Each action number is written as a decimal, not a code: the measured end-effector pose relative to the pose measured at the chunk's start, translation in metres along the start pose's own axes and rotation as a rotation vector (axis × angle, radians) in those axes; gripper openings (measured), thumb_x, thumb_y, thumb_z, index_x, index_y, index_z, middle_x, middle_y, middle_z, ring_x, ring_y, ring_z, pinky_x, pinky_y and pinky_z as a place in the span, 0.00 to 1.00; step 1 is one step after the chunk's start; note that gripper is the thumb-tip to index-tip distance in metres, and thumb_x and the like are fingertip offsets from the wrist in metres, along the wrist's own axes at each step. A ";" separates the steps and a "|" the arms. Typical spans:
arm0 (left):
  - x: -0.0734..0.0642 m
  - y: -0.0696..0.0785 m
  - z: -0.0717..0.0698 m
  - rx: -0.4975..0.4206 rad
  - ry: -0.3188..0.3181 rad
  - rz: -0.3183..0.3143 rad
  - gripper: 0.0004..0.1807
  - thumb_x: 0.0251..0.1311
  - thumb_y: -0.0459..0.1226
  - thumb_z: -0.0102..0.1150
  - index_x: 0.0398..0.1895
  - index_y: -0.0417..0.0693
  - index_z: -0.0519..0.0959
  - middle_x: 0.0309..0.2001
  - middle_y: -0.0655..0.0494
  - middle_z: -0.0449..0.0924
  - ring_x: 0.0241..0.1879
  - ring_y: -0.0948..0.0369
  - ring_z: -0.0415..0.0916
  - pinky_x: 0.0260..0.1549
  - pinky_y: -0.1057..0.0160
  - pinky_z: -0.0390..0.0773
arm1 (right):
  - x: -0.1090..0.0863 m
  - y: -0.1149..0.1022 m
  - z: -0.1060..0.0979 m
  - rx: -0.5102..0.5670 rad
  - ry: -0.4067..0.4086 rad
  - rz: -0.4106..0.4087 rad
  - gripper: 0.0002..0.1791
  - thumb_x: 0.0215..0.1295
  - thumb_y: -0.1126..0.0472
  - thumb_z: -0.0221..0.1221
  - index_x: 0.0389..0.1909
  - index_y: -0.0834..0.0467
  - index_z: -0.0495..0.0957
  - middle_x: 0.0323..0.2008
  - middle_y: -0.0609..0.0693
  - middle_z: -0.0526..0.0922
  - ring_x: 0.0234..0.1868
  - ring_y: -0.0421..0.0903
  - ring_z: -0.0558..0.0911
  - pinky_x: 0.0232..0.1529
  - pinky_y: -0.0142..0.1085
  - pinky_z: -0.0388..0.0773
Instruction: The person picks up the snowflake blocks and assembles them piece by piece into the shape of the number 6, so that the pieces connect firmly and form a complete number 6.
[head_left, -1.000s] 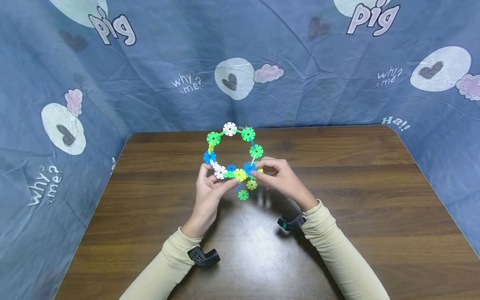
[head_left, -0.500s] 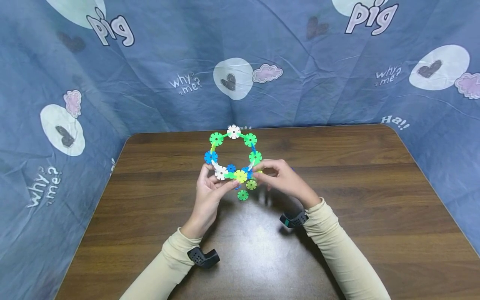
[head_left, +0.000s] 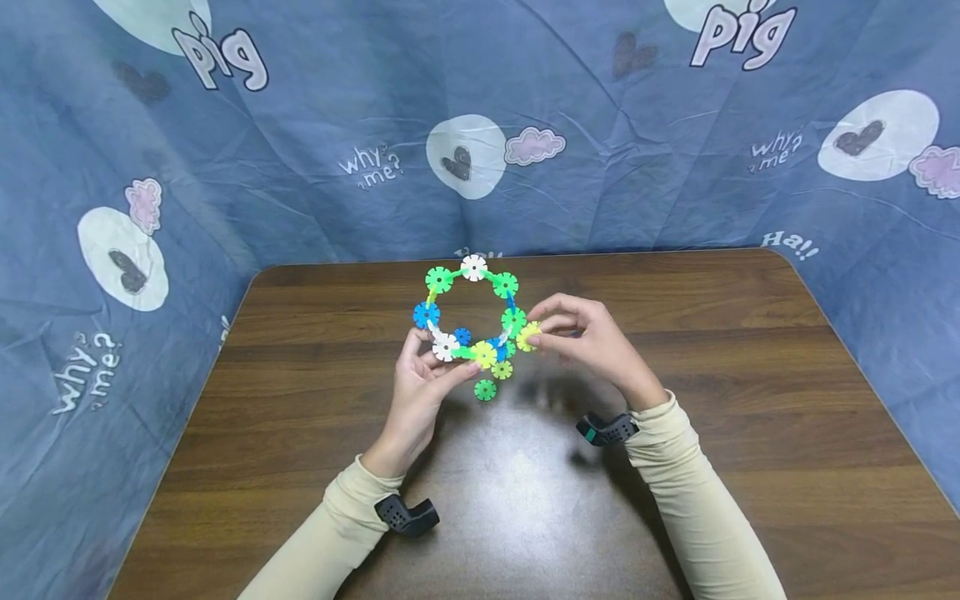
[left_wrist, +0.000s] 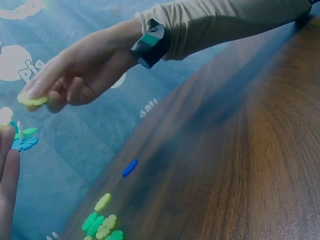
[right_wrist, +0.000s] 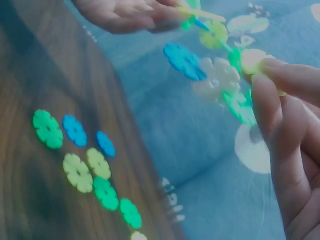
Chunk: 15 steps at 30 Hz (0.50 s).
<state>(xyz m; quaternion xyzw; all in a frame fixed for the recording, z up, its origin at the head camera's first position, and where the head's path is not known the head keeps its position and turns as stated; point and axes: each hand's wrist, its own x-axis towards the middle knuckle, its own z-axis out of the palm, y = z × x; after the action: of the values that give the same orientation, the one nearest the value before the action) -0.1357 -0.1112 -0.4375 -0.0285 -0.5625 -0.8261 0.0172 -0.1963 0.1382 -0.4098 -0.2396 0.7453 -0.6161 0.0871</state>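
A ring of linked snowflake discs [head_left: 474,268] in white, green, blue and yellow is held up above the table. My left hand [head_left: 416,387] grips the ring's lower part, its thumb by a yellow disc [head_left: 483,355] and its other fingers partly hidden behind. Between thumb and fingertips, my right hand [head_left: 588,337] pinches a single yellow snowflake disc [head_left: 528,336], close to the ring's right side. In the right wrist view this yellow disc [right_wrist: 252,61] overlaps a green piece of the ring, so contact there is unclear. The left wrist view shows the pinched disc [left_wrist: 31,99] apart from the ring pieces.
Loose discs lie on the wooden table [head_left: 300,417] below the ring, among them a green disc [head_left: 485,390] and a blue disc [right_wrist: 75,130]. Several more, yellow and green, lie together there [right_wrist: 77,172]. A blue printed cloth [head_left: 315,167] hangs behind the table.
My right hand has moved right, off the blue disc at the ring's lower right, and the yellow disc in its fingers now shows. The ring has tilted and shifted slightly right; my left hand stays put.
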 end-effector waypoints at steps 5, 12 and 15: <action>-0.001 0.001 0.000 0.002 -0.008 -0.013 0.27 0.58 0.15 0.62 0.43 0.53 0.61 0.36 0.58 0.89 0.36 0.62 0.90 0.48 0.51 0.88 | -0.001 -0.004 0.009 -0.003 0.000 -0.060 0.06 0.66 0.65 0.69 0.42 0.60 0.86 0.36 0.48 0.91 0.28 0.41 0.87 0.27 0.39 0.85; -0.002 0.002 0.001 0.013 -0.021 -0.027 0.26 0.59 0.16 0.61 0.45 0.51 0.63 0.38 0.58 0.90 0.37 0.61 0.90 0.46 0.57 0.89 | -0.004 -0.009 0.015 -0.047 -0.023 -0.102 0.05 0.66 0.64 0.69 0.41 0.57 0.89 0.40 0.55 0.91 0.30 0.43 0.88 0.30 0.45 0.87; -0.002 0.001 0.001 0.026 -0.023 -0.026 0.25 0.59 0.17 0.62 0.46 0.51 0.64 0.38 0.58 0.90 0.37 0.62 0.90 0.45 0.59 0.89 | -0.004 -0.009 0.016 -0.076 -0.033 -0.130 0.06 0.66 0.64 0.69 0.43 0.56 0.90 0.42 0.53 0.92 0.29 0.44 0.88 0.30 0.43 0.87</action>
<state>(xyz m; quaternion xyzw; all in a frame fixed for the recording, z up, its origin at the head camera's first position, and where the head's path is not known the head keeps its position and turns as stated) -0.1340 -0.1109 -0.4359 -0.0306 -0.5739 -0.8184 0.0002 -0.1841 0.1249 -0.4051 -0.3008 0.7493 -0.5879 0.0500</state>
